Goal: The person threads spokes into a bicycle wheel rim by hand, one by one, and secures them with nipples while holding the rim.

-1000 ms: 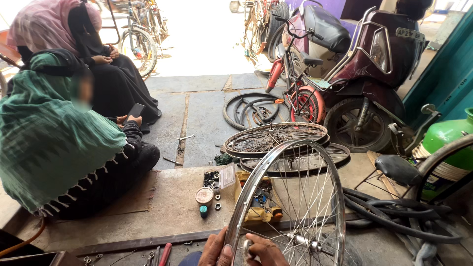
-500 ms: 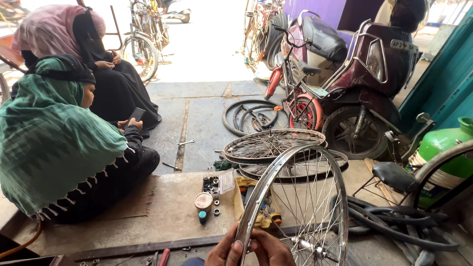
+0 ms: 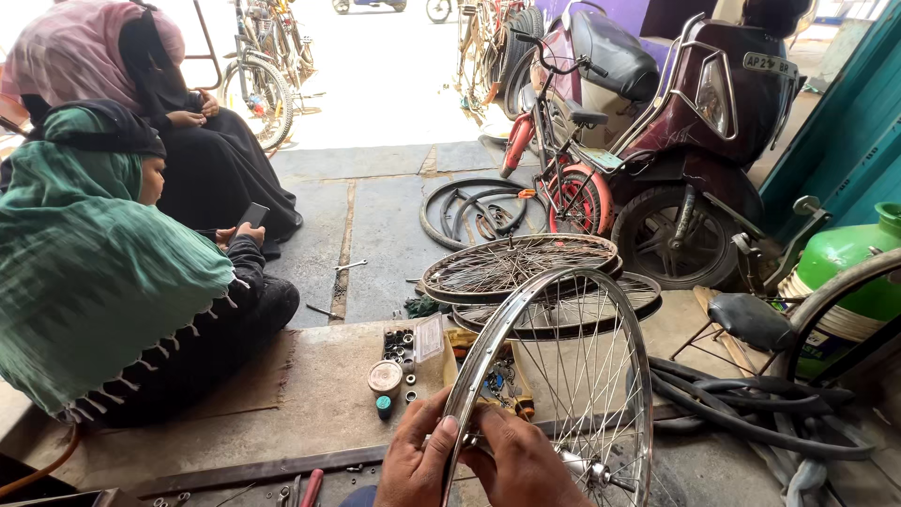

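- Upright at the bottom centre stands a spoked bicycle wheel rim [image 3: 563, 376], its hub low near the frame edge.
- Left hand [image 3: 418, 465] is closed around the rim's near edge, thumb over the metal.
- Right hand [image 3: 526, 465] sits just beside it, fingers curled in against the spokes near the rim; whether it grips a spoke I cannot tell.
- Behind the rim, on the stone floor [image 3: 375, 235], lie two more spoked wheels [image 3: 521, 268], stacked and overlapping.
- Beside the rim's left edge sits a small tray of nuts and bearings [image 3: 405, 343] with a round tin [image 3: 385, 376].
- Two seated people are at left; the nearer one, in a green shawl [image 3: 84, 272], holds a phone [image 3: 251, 215].
- A maroon scooter [image 3: 694, 122] and a red child's bicycle [image 3: 554, 160] stand at the back right.
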